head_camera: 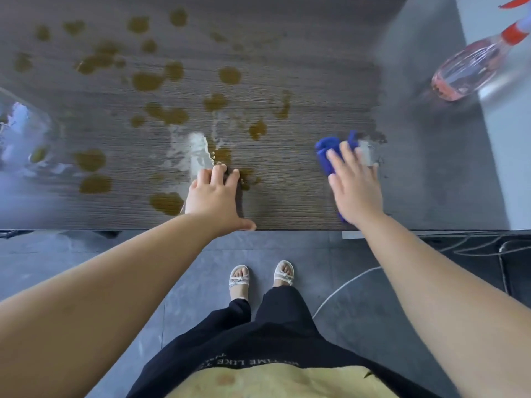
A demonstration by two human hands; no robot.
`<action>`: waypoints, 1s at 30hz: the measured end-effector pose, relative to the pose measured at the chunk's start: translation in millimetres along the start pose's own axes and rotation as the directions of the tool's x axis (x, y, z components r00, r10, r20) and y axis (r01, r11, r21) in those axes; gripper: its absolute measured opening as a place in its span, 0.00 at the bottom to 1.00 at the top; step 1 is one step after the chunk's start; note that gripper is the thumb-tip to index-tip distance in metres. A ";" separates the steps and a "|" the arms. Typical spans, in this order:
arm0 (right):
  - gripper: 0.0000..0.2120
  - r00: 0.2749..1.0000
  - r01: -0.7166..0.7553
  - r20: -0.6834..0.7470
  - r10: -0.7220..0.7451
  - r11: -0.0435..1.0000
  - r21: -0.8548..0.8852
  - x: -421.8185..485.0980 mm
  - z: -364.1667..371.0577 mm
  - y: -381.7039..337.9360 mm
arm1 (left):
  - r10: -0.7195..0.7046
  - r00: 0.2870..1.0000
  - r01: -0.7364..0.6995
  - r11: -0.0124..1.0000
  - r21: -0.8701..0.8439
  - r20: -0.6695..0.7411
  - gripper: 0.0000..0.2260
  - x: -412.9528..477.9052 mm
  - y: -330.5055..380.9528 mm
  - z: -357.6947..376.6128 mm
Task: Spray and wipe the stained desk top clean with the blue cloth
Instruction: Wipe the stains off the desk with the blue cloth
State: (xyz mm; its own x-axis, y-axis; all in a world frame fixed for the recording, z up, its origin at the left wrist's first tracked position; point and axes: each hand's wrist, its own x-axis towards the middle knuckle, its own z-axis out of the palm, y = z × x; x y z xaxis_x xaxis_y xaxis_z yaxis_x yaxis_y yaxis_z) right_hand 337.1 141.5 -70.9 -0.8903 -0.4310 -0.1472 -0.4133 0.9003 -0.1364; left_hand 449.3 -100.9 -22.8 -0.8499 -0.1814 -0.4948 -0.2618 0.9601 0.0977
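Note:
The dark wood-grain desk top (301,90) carries several brown stains (149,81) across its left and middle, plus a wet shiny patch (198,152) near the front. My left hand (214,196) rests on the desk by the front edge, fingers slightly bent, thumb along the edge. My right hand (355,185) lies flat with straight fingers pressing on the blue cloth (326,156), which shows beyond and beside the hand. A clear spray bottle (471,71) with pink liquid and a red-white head stands at the far right.
A clear, shiny object (23,139) sits at the desk's left edge. A pale wall or panel (505,156) borders the desk on the right. Below the front edge are grey floor tiles (287,245), cables (474,245) and my sandalled feet (261,275).

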 end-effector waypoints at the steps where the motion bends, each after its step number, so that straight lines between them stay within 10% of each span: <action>1: 0.23 0.979 -0.199 -0.028 0.200 0.979 0.046 8.6 -0.4 -4.7 | 0.000 1.000 0.000 1.000 0.000 -0.002 0.51 0.3 0.2 -0.5; 4: 0.25 0.920 -0.381 -0.054 0.387 0.920 0.096 19.3 4.4 -59.5 | -0.001 1.000 0.001 1.000 0.002 -0.003 0.50 0.6 -0.3 -0.6; 7: 0.24 0.996 0.075 -0.044 -0.073 0.996 0.046 -4.1 16.2 -98.6 | -0.005 1.000 0.005 1.000 0.002 -0.008 0.50 0.5 -0.1 0.7; 10: 0.23 0.910 0.414 0.023 -0.413 0.909 -0.042 -15.8 11.0 -63.9 | 0.006 1.000 -0.006 1.000 0.009 -0.008 0.50 0.0 -0.3 2.3; 15: 0.23 0.962 -0.271 -0.019 0.272 0.962 0.025 32.8 -5.9 -15.3 | 0.020 1.000 -0.020 0.998 0.054 -0.007 0.50 1.3 -0.6 -1.2; 18: 0.25 0.922 -0.382 -0.042 0.384 0.923 0.040 39.8 -1.3 -58.7 | 0.021 1.000 -0.021 0.997 0.078 -0.005 0.50 1.8 3.1 -4.6; 21: 0.24 1.000 -0.011 -0.024 0.012 1.000 0.005 14.2 11.2 -94.0 | 0.015 1.000 -0.015 0.997 0.081 -0.010 0.50 2.9 3.7 -7.1; 25: 0.24 0.867 0.496 0.088 -0.490 0.866 -0.061 -0.4 5.9 -60.2 | 0.022 1.000 -0.021 0.997 0.079 -0.007 0.49 3.6 4.0 -7.9; 30: 0.23 0.983 -0.184 0.004 0.184 0.981 0.068 60.6 -5.7 -32.9 | 0.010 0.998 -0.013 0.999 0.043 0.058 0.48 4.2 3.6 -14.1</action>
State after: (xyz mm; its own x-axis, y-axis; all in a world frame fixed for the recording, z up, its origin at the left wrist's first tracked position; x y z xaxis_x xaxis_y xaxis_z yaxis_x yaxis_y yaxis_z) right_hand 295.7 86.1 -69.8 -0.9503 -0.2584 -0.1734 -0.2288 0.9579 -0.1736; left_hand 438.3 -101.3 -12.4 -0.8245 -0.1589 -0.5430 -0.2313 0.9705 0.0672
